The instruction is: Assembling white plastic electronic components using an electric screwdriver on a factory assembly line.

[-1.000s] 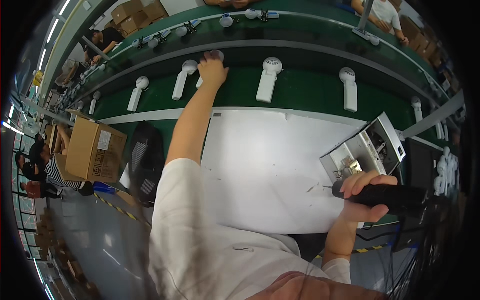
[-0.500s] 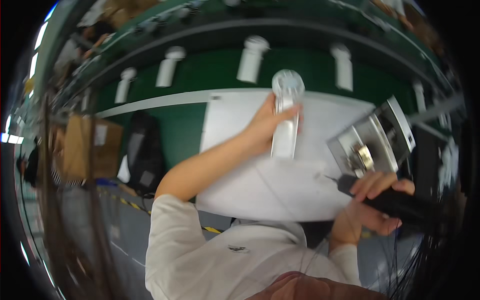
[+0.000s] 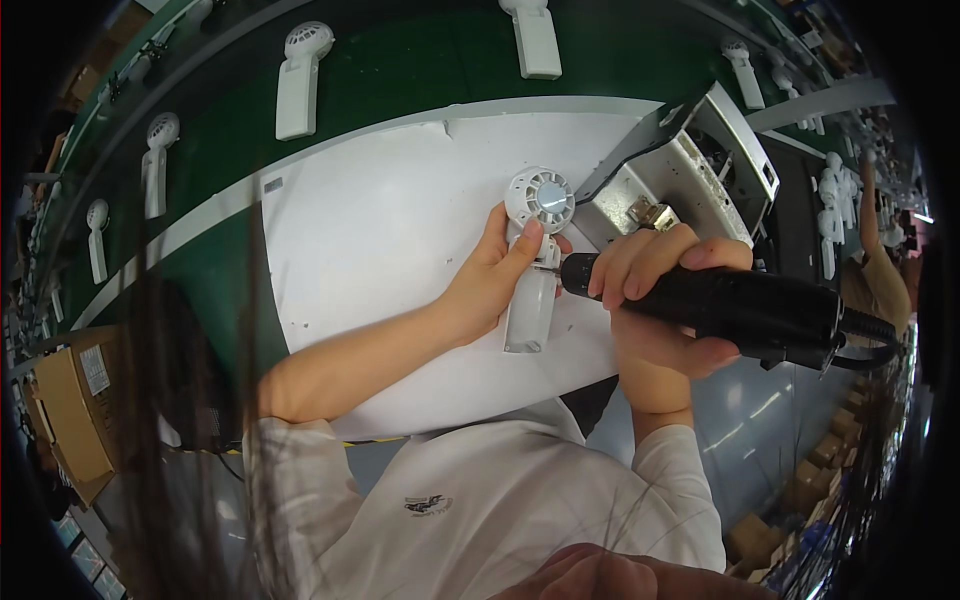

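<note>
Handheld fan (image 3: 530, 308), white and round-headed, is lying above the right part of the white sheet (image 3: 380, 230), its grilled head pointing toward the sheet's far edge and its handle toward the near edge; whether it is resting on the sheet or hanging just over it, I cannot tell. The left hand (image 3: 490, 275) is pinching the fan at its neck, thumb across the front and fingers wrapping behind, with fingertips showing on the other side. The right hand (image 3: 640, 268) is curling firmly around a black power driver (image 3: 765, 312), whose bit is pointing leftward over the sheet and meeting the neck just below the head; the exact contact is too small to make out. The step in hand seems to be driving a fastener there. Doing it well is probably depending on lining the bit up straight with the fastener, seating it fully before spinning, pressing evenly and stopping once it is snug, since plastic may be cracking or stripping under too much force. The left thumb is sitting close to the bit, so a slip could be hurting it. An open metal box (image 3: 705, 190) is standing at the sheet's far right corner, near the driver.
</note>
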Demonstrator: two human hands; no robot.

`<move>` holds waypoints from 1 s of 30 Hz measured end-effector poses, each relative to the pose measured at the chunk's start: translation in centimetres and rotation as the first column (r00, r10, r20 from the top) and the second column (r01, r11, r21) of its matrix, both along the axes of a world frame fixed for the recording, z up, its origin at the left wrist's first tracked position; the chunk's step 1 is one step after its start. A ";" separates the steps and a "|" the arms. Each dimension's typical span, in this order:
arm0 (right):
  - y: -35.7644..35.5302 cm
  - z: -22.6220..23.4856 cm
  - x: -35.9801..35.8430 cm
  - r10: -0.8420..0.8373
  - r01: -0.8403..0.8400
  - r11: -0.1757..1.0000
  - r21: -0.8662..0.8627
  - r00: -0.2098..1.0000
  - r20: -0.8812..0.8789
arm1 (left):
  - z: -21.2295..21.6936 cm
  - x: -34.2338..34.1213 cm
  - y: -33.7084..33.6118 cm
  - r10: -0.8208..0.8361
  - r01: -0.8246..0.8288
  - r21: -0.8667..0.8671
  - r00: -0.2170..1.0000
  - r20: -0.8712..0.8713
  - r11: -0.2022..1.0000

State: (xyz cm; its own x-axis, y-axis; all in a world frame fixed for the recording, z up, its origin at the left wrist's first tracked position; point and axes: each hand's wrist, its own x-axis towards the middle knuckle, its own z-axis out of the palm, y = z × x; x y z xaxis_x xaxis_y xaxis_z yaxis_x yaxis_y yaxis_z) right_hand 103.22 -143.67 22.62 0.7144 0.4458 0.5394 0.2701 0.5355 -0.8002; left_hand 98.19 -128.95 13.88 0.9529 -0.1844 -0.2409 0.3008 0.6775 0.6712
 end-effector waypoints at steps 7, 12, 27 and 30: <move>0.3 0.5 -0.1 -0.072 0.061 0.987 0.150 0.995 0.065 | 1.2 -0.1 0.8 0.019 -0.020 -0.010 0.999 -0.044 1.000; -1.6 1.7 -0.3 -0.137 0.134 0.965 0.225 0.991 -0.005 | 4.5 4.4 5.4 0.296 -0.283 0.395 0.955 0.029 0.874; -3.0 2.7 -0.7 -0.125 0.130 0.967 0.220 0.991 -0.035 | -1.7 9.0 31.2 0.416 0.075 0.724 0.856 0.306 -0.686; -2.8 2.7 -0.3 -0.114 0.119 0.972 0.202 0.993 -0.038 | -1.1 6.6 34.0 0.336 -0.215 0.684 0.744 0.577 -0.698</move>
